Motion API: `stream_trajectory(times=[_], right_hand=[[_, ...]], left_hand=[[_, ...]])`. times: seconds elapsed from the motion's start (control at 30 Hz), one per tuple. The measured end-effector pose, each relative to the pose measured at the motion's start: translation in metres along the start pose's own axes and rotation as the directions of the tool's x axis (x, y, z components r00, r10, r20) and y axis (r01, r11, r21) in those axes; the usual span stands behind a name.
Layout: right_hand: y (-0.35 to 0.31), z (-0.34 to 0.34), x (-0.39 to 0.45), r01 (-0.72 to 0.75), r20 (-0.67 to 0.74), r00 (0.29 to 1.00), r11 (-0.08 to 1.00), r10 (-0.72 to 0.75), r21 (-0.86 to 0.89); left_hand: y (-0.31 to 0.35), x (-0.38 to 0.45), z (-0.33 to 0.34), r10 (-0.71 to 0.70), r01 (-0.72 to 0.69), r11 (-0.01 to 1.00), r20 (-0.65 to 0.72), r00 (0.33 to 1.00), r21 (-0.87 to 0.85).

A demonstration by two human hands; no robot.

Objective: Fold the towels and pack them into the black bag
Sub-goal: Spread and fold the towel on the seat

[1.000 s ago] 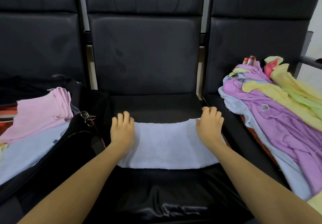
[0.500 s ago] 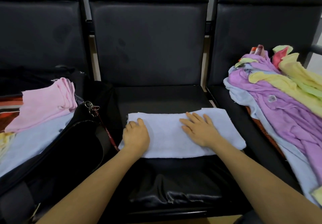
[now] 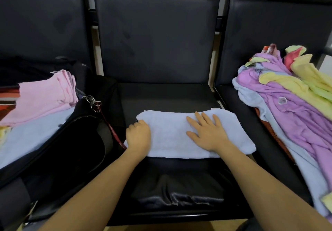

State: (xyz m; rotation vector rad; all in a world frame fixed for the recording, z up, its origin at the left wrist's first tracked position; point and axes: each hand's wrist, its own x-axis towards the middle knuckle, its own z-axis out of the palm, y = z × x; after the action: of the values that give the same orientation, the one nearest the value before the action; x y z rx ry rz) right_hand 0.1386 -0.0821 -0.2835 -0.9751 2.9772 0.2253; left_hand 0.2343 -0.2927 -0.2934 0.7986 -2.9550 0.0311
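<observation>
At far left the black bag (image 3: 53, 149) lies open, ready for folded pieces. On the middle seat (image 3: 168, 96), the left hand (image 3: 138, 137) curls its grip on the pale blue towel (image 3: 168, 135)'s left end, likely for another fold, while the right hand (image 3: 206, 132) presses flat, fingers spread, pinning it. Unfolded towels (image 3: 291, 101) wait heaped at right.

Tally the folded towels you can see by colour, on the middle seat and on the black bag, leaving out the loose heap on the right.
Pale blue: 2, the towel under both hands and the one on the black bag
Pink: 1, the folded towel on top of the bag's blue one
Total: 3
</observation>
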Motion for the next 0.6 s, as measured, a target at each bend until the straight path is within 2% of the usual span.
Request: stream_trajectory(times=[0.07,0.17,0.27,0.33,0.43,0.47,0.53,0.6], right_hand=[[-0.003,0.002,0.001,-0.006,0.016,1.0,0.999,0.006,-0.034],[-0.017,0.005,0.005,-0.003,0.046,0.999,0.999,0.005,-0.039],[-0.042,0.006,0.014,-0.009,0.097,0.995,0.999,0.005,0.044],[-0.063,0.007,0.021,-0.004,0.126,0.992,0.993,-0.01,0.116],[-0.095,0.009,0.028,0.026,0.143,0.988,0.97,-0.062,0.241],[-0.104,0.008,0.028,0.038,0.14,0.987,0.953,-0.083,0.3],[-0.114,0.007,0.028,0.047,0.085,0.991,0.88,-0.099,0.472],[-0.114,0.0,0.026,0.024,-0.037,0.999,0.716,0.002,0.698]], left_hand=[[-0.001,0.001,-0.009,0.019,-0.02,1.0,-0.048,0.999,-0.019],[-0.009,0.004,-0.022,0.122,-0.127,0.992,-0.219,0.968,-0.011],[-0.018,-0.004,-0.047,0.132,-0.095,0.987,-0.32,0.938,0.128],[-0.026,-0.006,-0.056,0.114,-0.06,0.986,-0.364,0.925,0.155],[-0.036,-0.011,-0.075,0.062,-0.017,0.989,-0.313,0.948,0.144],[-0.036,-0.01,-0.08,0.057,-0.023,0.994,-0.327,0.943,0.106],[-0.034,-0.009,-0.078,0.059,-0.095,0.99,-0.313,0.948,-0.104],[-0.029,-0.012,-0.08,0.087,-0.164,0.92,-0.223,0.971,-0.355]])
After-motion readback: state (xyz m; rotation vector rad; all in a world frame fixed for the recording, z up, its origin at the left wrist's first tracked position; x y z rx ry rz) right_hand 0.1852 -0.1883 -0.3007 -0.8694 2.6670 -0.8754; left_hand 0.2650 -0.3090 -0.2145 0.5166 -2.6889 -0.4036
